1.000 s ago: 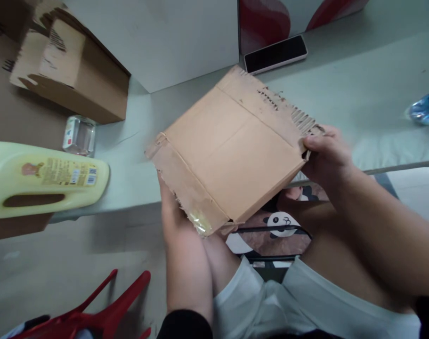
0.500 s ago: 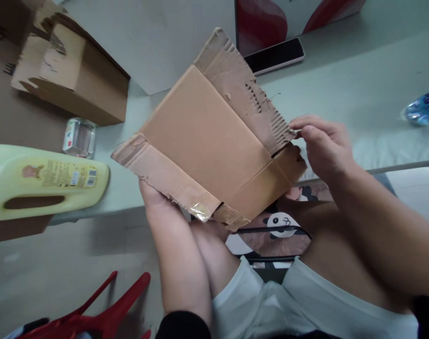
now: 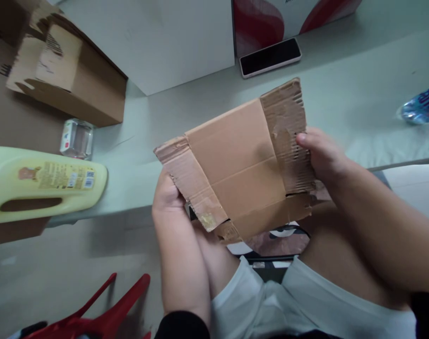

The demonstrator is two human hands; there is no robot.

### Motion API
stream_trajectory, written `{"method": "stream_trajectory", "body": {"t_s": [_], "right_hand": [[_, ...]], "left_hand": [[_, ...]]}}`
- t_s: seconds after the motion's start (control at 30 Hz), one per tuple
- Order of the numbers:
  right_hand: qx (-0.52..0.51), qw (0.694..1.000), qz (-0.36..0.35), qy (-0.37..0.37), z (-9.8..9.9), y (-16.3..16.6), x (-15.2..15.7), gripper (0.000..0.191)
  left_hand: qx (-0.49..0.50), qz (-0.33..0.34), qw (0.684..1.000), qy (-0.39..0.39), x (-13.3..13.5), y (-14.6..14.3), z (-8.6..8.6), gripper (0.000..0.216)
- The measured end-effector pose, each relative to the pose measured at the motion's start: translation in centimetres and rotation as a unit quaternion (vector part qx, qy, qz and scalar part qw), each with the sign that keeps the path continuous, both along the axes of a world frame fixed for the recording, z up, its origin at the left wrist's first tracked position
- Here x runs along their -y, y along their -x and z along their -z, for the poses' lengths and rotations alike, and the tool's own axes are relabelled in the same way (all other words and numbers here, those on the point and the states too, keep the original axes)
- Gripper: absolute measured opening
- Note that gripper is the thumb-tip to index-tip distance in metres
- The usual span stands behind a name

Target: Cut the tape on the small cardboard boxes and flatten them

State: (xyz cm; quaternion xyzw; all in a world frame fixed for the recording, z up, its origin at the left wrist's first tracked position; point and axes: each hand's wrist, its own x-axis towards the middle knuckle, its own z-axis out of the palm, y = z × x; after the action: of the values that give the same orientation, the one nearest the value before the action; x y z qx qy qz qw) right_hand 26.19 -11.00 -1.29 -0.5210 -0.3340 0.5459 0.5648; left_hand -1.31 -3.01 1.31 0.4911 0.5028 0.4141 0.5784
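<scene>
A creased piece of cardboard (image 3: 235, 165) with torn, ridged flaps is held up above my lap, between both hands. My left hand (image 3: 167, 192) grips its left flap from below; most of the fingers are hidden behind the board. On the other side, my right hand (image 3: 322, 153) holds the torn right flap, the thumb on the front face and the other fingers behind. A shiny bit of tape sticks to the lower left flap. The board's lower edge hangs over a panda-print surface between my legs.
A phone (image 3: 271, 57) lies on the table (image 3: 341, 84) beside a white and red box (image 3: 258, 28). At left stand a cardboard box (image 3: 97, 80), a clear container (image 3: 78, 140) and a yellow jug (image 3: 76, 188). A bottle (image 3: 421, 107) lies far right; a red stool (image 3: 125, 301) is lower left.
The cardboard has turned clockwise and its top has come down, uncovering the phone. My right hand has shifted from the flap's corner to a grip along its edge.
</scene>
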Motion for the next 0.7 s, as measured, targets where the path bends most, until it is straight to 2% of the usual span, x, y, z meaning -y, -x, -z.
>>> {"method": "stream_trajectory", "body": {"t_s": [0.07, 0.13, 0.23, 0.33, 0.43, 0.5, 0.6, 0.7], "right_hand": [[0.011, 0.999, 0.010, -0.035, -0.1, 0.2, -0.1, 0.036], [0.028, 0.997, 0.005, -0.073, -0.1, 0.3, -0.4, 0.036], [0.044, 0.994, 0.006, -0.099, 0.1, 0.3, -0.9, 0.048], [0.058, 0.990, 0.027, -0.126, 0.6, 0.3, -1.3, 0.067], [0.069, 0.990, 0.033, -0.121, 1.0, 0.1, -1.4, 0.086], [0.083, 0.992, 0.034, -0.091, 1.2, -0.1, -1.3, 0.091], [0.155, 0.983, 0.046, -0.087, 1.4, -0.3, -1.3, 0.089], [0.284, 0.949, 0.076, -0.111, 1.5, -0.5, -1.5, 0.090]], "left_hand": [[0.045, 0.021, 0.997, 0.064, -0.1, -0.2, 0.1, 0.038], [0.070, 0.021, 0.993, 0.095, -0.2, -0.3, 0.0, 0.037], [0.066, 0.004, 0.996, 0.062, -0.4, -0.4, -0.4, 0.048], [0.092, 0.022, 0.995, 0.032, -0.3, -0.3, -0.6, 0.063], [0.095, 0.045, 0.993, 0.050, 0.0, 0.0, -0.4, 0.059], [0.072, 0.040, 0.995, 0.051, 0.1, 0.0, -0.1, 0.052], [0.054, 0.053, 0.996, 0.044, 0.3, -0.2, 0.2, 0.047], [0.050, 0.086, 0.994, 0.040, 0.5, -0.5, 0.1, 0.047]]}}
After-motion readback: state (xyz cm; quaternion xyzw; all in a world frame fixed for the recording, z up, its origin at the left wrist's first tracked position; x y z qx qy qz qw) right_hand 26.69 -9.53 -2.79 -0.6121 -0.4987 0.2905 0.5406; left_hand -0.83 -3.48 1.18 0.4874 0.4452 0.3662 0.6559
